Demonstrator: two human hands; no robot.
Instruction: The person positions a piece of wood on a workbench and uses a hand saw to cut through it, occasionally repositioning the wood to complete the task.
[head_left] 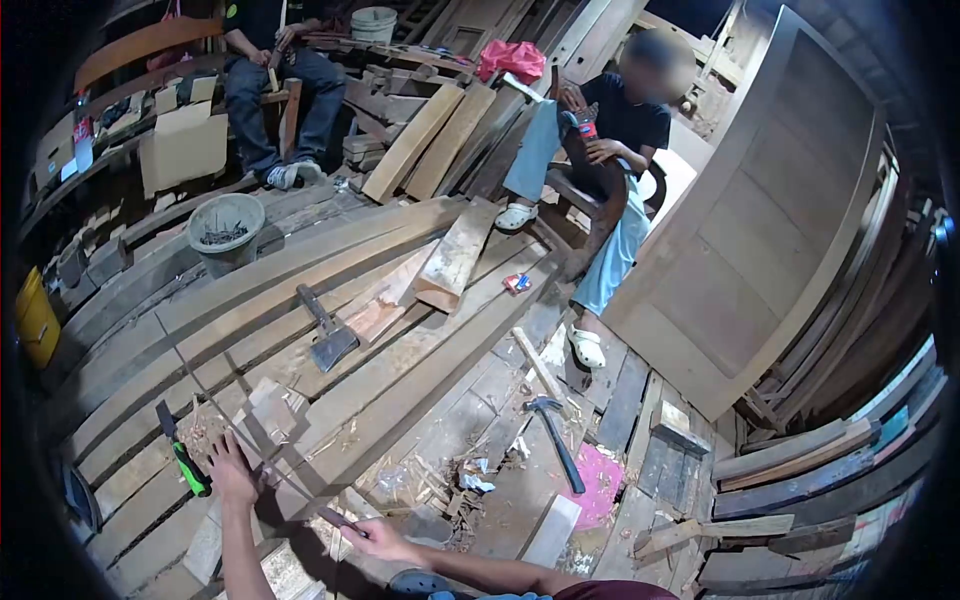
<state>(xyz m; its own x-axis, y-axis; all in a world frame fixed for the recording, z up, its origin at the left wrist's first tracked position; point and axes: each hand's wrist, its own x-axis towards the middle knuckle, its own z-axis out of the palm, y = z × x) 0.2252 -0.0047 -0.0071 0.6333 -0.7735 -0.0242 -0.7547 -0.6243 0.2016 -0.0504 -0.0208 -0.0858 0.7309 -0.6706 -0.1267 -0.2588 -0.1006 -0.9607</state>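
My left hand [232, 472] is open, fingers spread over the planks beside wood shavings [203, 432]. Just left of it lies a green-handled tool [188, 466] with a short dark blade. My right hand [382, 541] is closed around a flat brown handle [340, 520], thumb on top. In line with that handle, a long thin dark strip [215, 385] runs up and left across the planks, passing close to my left hand. Small pale wood offcuts [272, 410] lie beyond my left hand. A hatchet [325, 330] rests farther up on the beams.
A claw hammer [557, 445] lies on the littered floor near a pink sheet [598, 485]. A grey bucket [225, 232] stands back left. One person [630, 120] sits ahead, holding a dark curved piece; another [280, 90] sits back left. A large wooden panel [760, 220] leans right.
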